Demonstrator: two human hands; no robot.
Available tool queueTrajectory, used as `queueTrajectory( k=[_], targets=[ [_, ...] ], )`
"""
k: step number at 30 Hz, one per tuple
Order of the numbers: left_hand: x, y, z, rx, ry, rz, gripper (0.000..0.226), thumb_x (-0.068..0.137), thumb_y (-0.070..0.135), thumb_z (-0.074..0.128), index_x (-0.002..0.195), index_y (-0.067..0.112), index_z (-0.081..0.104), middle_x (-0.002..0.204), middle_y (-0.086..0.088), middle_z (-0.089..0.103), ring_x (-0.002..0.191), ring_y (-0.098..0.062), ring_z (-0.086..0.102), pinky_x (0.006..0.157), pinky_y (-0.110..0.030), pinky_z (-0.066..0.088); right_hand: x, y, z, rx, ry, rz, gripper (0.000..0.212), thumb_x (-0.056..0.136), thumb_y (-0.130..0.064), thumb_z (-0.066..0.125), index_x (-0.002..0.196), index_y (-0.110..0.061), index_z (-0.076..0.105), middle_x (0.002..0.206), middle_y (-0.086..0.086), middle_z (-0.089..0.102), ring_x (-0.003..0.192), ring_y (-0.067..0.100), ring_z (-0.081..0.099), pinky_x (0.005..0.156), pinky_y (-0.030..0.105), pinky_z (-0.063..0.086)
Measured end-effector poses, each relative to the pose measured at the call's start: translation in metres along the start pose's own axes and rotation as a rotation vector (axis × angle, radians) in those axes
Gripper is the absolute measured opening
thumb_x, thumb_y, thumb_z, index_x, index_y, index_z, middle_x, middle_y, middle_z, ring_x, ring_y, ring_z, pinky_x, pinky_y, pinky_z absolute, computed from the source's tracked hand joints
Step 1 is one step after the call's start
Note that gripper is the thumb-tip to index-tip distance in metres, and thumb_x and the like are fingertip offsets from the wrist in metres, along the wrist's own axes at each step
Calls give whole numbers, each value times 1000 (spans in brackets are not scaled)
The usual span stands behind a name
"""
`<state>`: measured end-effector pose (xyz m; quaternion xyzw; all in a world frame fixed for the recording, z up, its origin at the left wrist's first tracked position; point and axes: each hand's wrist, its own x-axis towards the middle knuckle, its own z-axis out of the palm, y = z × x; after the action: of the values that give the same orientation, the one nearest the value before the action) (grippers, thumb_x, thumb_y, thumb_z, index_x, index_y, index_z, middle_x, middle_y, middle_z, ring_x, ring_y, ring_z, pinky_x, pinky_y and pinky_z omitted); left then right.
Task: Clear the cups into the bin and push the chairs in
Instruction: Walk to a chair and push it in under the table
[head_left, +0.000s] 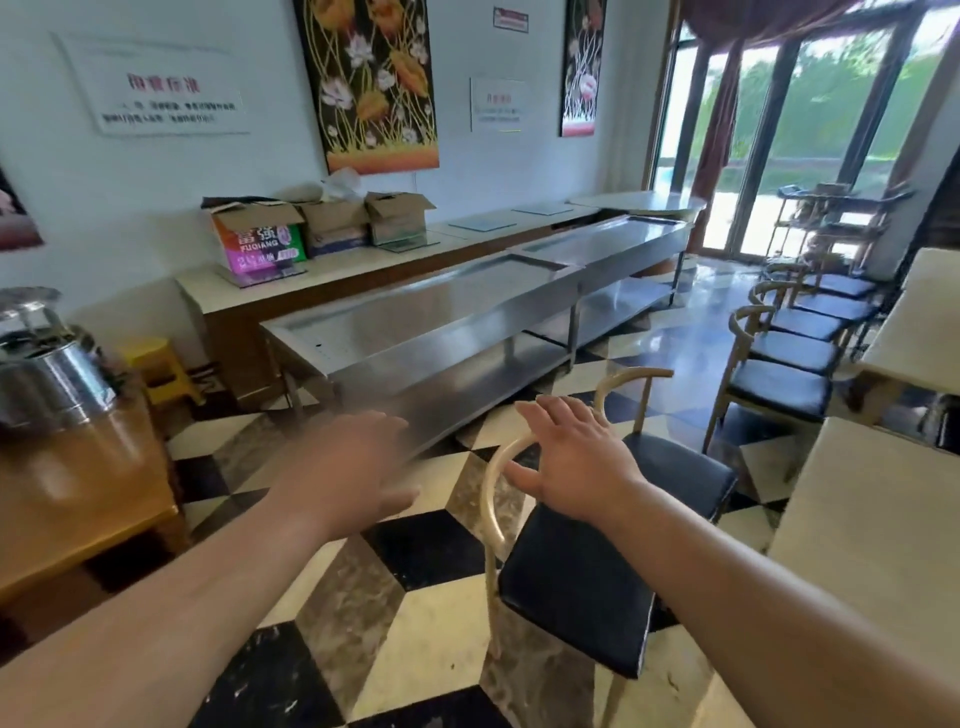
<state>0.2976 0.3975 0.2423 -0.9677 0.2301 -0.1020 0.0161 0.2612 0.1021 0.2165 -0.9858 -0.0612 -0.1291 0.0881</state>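
Note:
A chair with a black seat and a curved pale wooden backrest stands on the chequered floor, left of a cream table. My right hand hovers over the backrest with fingers spread; I cannot tell whether it touches the wood. My left hand is blurred, open and empty, left of the backrest. No cups and no bin are in view.
A long steel counter runs ahead. More black-seated chairs line a row of cream tables on the right. A wooden table at left holds a steel pot; a yellow stool stands behind it. Cardboard boxes sit by the wall.

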Motion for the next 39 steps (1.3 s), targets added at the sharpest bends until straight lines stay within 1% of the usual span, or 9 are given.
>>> queueTrajectory(
  k=[7,13,19,22,25,30,34,36,39],
  targets=[
    [72,-113,-4,-60,31,59,88,87,83,46,158,32,32,162,2,44,147,-20,41,116,-45,41,100,-49,4,-44,71,77,89,91,-83,39,162,-31,29,168,2,36,155,26,28,124,50,26],
    [142,-165,1,-94,53,120,88,91,81,45,160,28,32,164,-1,42,149,-22,39,117,-46,41,167,-54,15,-80,115,132,88,90,-85,37,158,-30,33,161,1,45,148,27,38,119,51,35],
    [226,-203,41,-116,28,167,85,92,80,46,158,28,32,163,0,42,148,-21,39,118,-46,40,238,-23,55,-98,93,189,81,92,-80,41,155,-29,39,156,2,51,143,28,45,115,52,40],
    [281,-224,67,-100,20,163,87,90,82,46,158,31,30,164,1,41,149,-19,38,117,-46,40,281,2,94,-73,40,206,74,94,-77,44,150,-29,41,147,2,56,134,27,52,106,48,48],
    [344,-246,92,-67,-5,136,90,89,85,46,160,32,30,165,2,40,149,-18,39,114,-46,43,336,29,135,-37,-22,217,72,97,-73,48,152,-28,41,150,2,54,136,28,49,106,47,47],
    [453,-272,102,-48,-37,108,92,84,90,43,157,34,35,160,6,46,143,-16,46,110,-43,47,443,68,152,-21,-41,213,79,95,-78,34,153,-26,46,149,2,55,141,27,45,118,47,35],
    [533,-274,107,-44,-13,110,92,85,91,42,157,34,33,161,3,46,145,-19,46,109,-45,48,521,91,149,13,-41,225,80,96,-78,32,153,-24,48,141,3,64,133,28,54,110,48,42],
    [564,-269,113,-74,-25,141,89,87,87,47,156,34,36,158,3,50,142,-18,49,108,-44,49,547,98,152,-27,-47,216,76,98,-78,31,145,-24,56,132,2,68,127,27,56,108,47,43],
    [617,-264,123,-67,-41,227,79,87,84,48,148,34,48,142,6,63,128,-14,58,102,-39,52,585,113,156,-97,-67,211,74,98,-79,25,128,-26,69,118,-3,71,118,24,59,109,46,41]
  ],
)
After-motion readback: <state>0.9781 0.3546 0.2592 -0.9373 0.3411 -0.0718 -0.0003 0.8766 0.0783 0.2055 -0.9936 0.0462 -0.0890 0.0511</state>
